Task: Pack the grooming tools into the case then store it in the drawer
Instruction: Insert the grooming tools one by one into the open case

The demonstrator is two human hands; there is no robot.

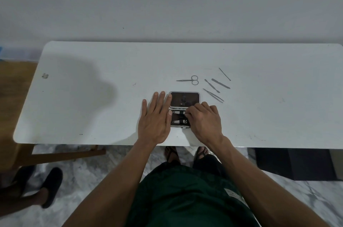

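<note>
A small dark grooming case [184, 99] lies open near the front edge of the white table [92, 97]. Two nail clippers sit in its lower half: an upper clipper [178, 112] and a lower clipper [179, 121]. My left hand [155, 119] rests flat on the table, fingers apart, touching the case's left edge. My right hand [203, 122] covers the case's right side, fingertips pinched at the upper clipper's end. Loose on the table behind lie small scissors [191, 80], tweezers [213, 95], a cuticle pusher [212, 85], a nail file [220, 83] and a thin pick [224, 74].
The table stands against a plain wall. A wooden frame [65, 155] stands under the table's left end. A dark box [293, 163] sits on the floor at the right. Another person's slippered foot [52, 187] is at the lower left. No drawer is in view.
</note>
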